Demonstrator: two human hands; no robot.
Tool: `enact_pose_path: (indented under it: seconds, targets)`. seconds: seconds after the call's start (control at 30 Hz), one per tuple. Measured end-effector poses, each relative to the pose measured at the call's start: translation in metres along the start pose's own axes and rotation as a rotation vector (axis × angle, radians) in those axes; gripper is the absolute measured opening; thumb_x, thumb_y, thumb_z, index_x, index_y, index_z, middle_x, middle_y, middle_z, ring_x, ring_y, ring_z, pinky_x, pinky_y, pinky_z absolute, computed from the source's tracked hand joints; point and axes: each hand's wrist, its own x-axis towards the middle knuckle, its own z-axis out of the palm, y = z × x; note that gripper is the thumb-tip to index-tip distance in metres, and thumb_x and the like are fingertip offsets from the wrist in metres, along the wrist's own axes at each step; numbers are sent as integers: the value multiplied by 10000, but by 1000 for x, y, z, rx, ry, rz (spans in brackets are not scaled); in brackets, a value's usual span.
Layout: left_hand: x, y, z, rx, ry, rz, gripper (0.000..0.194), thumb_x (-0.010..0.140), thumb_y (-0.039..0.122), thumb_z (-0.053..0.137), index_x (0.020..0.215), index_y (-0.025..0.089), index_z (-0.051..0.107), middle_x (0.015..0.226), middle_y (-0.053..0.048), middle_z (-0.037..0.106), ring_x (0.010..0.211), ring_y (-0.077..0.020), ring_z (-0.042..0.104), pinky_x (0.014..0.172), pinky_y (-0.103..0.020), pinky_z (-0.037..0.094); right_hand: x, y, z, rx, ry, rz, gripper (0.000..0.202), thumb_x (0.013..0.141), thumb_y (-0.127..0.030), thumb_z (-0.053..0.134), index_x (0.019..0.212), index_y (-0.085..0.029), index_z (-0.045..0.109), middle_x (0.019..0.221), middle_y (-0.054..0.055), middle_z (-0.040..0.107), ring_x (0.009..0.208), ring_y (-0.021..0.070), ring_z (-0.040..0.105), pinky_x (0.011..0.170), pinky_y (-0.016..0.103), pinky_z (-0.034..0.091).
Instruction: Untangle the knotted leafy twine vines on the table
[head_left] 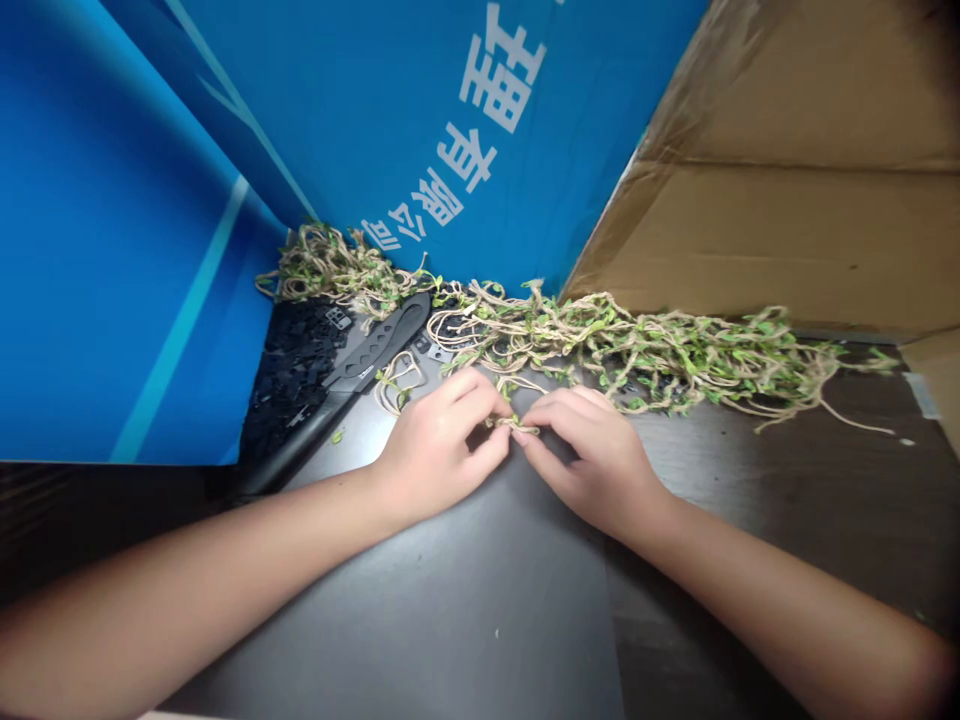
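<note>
Between both hands is a short piece of tan twine with green leaves (513, 425), held just above the grey surface (420, 600). My left hand (442, 445) pinches its left part between thumb and fingers. From the other side, my right hand (592, 450) is closed on its right end, with the fingertips of both hands nearly touching. Behind the hands lies a long heap of similar leafy twine (645, 350). A loose looped piece (397, 382) rests beside the left hand's knuckles.
A black-handled tool (382, 345) lies at the left, next to many small dark pieces (289, 370). Another twine pile (330, 265) sits behind it. Blue panels (420, 120) stand at the back and left; a brown cardboard wall (795, 230) stands at the right.
</note>
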Motion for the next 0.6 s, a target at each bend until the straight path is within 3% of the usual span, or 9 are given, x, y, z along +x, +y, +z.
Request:
enact_pose_path:
  seconds: [0.23,0.4,0.6]
  targets:
    - [-1,2,0,6,-21,-15,93,880,116,613,954,170,630,1032,-35,608,896,-136,595,751,-255,464,3,1,-1,126,-25,-66,75,956,-142,632,947,-201,586,929,16,686,857,154,606,808,329,459]
    - [0,1,1,-12,-53,-13,103,872,100,588,939,168,628,977,-31,630,897,-147,603,778,-271,470,3,1,-1,134,-113,-59,74,955,-134,622,947,-198,585,920,15,672,848,160,576,790,326,439]
    - [0,1,1,-3,-65,-27,126,870,93,563,943,176,624,934,-24,637,857,-145,590,765,-270,448,3,0,-2,155,-134,-49,66,986,-139,590,951,-194,576,907,15,647,841,156,546,791,321,419]
